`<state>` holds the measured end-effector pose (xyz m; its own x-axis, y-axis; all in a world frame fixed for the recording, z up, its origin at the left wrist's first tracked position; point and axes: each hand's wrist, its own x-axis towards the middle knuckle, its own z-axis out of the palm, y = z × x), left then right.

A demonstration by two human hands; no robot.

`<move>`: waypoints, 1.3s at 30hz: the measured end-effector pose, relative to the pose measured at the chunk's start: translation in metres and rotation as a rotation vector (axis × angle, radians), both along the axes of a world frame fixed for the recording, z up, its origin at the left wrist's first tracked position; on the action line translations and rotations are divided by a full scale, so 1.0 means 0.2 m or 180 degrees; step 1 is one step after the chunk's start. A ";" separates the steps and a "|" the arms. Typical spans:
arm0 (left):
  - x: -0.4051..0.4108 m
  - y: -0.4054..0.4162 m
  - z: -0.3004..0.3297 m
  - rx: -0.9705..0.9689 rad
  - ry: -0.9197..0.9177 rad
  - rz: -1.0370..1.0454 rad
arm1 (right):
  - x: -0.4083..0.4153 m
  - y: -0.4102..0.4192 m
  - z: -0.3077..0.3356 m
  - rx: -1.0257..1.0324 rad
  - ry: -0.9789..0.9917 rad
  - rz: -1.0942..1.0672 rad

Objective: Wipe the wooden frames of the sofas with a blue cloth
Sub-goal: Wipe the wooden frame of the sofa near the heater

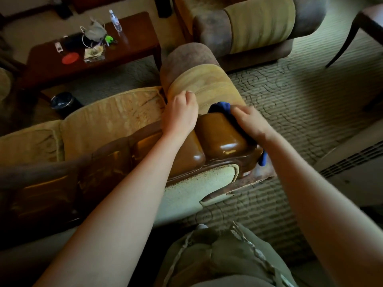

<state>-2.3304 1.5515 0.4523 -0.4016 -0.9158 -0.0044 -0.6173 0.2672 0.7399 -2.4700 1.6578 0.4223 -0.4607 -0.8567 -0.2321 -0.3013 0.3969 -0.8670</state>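
With your right hand gripping the blue cloth against the outer side of the glossy wooden frame, and your left hand loosely curled on the armrest cushion, press evenly along the curve.
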 end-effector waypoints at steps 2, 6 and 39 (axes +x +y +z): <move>-0.01 0.00 0.01 -0.0056 -0.0079 -0.0025 | 0.07 0.06 0.00 -0.0554 0.0170 0.0109; -0.06 0.00 0.02 -0.0049 -0.0444 -0.0160 | 0.12 0.03 0.05 -0.0658 0.0998 0.0732; -0.04 0.05 -0.02 -0.1523 -0.0708 -0.3447 | 0.84 0.11 -0.28 -0.1197 -0.1173 -0.3268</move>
<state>-2.3393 1.5618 0.4484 -0.9965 -0.0318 0.0767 -0.0046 0.9439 0.3303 -2.3024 1.6788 0.3672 -0.9380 -0.1610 -0.3070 0.3100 0.0065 -0.9507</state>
